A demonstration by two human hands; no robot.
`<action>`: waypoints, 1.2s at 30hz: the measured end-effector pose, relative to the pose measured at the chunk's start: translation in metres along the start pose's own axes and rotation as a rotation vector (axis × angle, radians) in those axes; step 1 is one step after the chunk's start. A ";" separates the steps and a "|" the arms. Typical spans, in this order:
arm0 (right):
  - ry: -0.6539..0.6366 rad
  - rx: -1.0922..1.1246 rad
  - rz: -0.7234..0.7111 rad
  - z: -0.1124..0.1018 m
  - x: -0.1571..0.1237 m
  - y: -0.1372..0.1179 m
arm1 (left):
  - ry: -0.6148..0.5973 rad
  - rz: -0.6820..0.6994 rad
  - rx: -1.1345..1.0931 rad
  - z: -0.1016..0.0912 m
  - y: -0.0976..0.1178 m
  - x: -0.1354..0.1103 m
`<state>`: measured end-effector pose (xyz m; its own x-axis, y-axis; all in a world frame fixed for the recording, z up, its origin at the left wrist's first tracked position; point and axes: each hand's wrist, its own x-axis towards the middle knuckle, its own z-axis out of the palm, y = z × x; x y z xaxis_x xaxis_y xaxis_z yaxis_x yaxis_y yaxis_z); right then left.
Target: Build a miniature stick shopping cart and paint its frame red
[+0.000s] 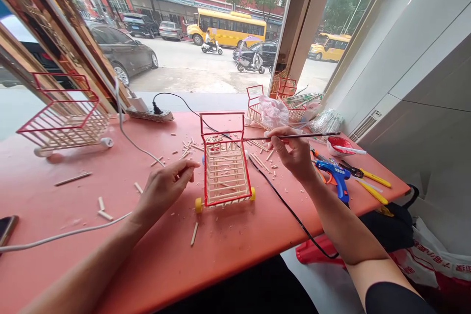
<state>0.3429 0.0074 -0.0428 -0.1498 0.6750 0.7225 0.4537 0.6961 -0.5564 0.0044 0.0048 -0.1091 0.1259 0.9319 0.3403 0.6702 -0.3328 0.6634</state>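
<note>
A small model shopping cart (225, 167) of pale sticks with red trim and yellow wheels stands on the pink table (154, 250) in front of me. My right hand (292, 153) is closed on a thin dark paintbrush (305, 135) held level, its tip toward the cart's red handle frame. To the left of the cart rests my left hand (166, 187), fingers curled in a pinch close to the cart's side; whether it holds anything I cannot make out.
A finished cart (64, 117) stands at far left, more carts (285, 93) with a plastic bag by the window. A red paint dish (338, 146), blue glue gun (336, 174), yellow-handled tools (373, 184), power strip (149, 114), cables, phone (5, 228) and stick offcuts lie around.
</note>
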 end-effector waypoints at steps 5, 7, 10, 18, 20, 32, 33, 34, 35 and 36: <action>-0.003 0.039 -0.018 0.001 0.001 0.002 | 0.008 0.008 -0.001 0.001 -0.002 0.001; -0.005 0.018 -0.023 0.000 0.002 0.004 | 0.011 0.015 0.002 0.001 -0.002 0.001; 0.010 0.004 0.012 0.000 0.002 0.006 | 0.012 0.021 -0.002 0.001 -0.002 0.001; 0.030 0.081 0.100 0.000 0.002 0.008 | 0.021 0.023 -0.016 0.000 0.002 0.002; 0.048 0.098 0.110 0.000 0.002 0.007 | 0.024 0.031 -0.022 0.001 0.002 0.003; -0.216 0.191 0.002 0.004 0.022 -0.064 | 0.000 0.054 -0.024 0.008 0.000 0.004; -0.248 0.186 -0.008 0.007 0.026 -0.074 | 0.001 0.053 -0.027 0.009 0.000 0.004; -0.280 0.191 -0.028 0.010 0.031 -0.083 | 0.004 0.057 -0.028 0.009 -0.001 0.004; -0.311 0.198 -0.052 0.014 0.034 -0.090 | 0.008 0.066 -0.028 0.010 -0.001 0.004; -0.348 0.199 -0.078 0.019 0.037 -0.095 | 0.010 0.076 -0.026 0.010 -0.002 0.005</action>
<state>0.2781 -0.0292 0.0289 -0.4811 0.6368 0.6026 0.2552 0.7593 -0.5987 0.0114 0.0114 -0.1155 0.1683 0.9023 0.3970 0.6398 -0.4064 0.6523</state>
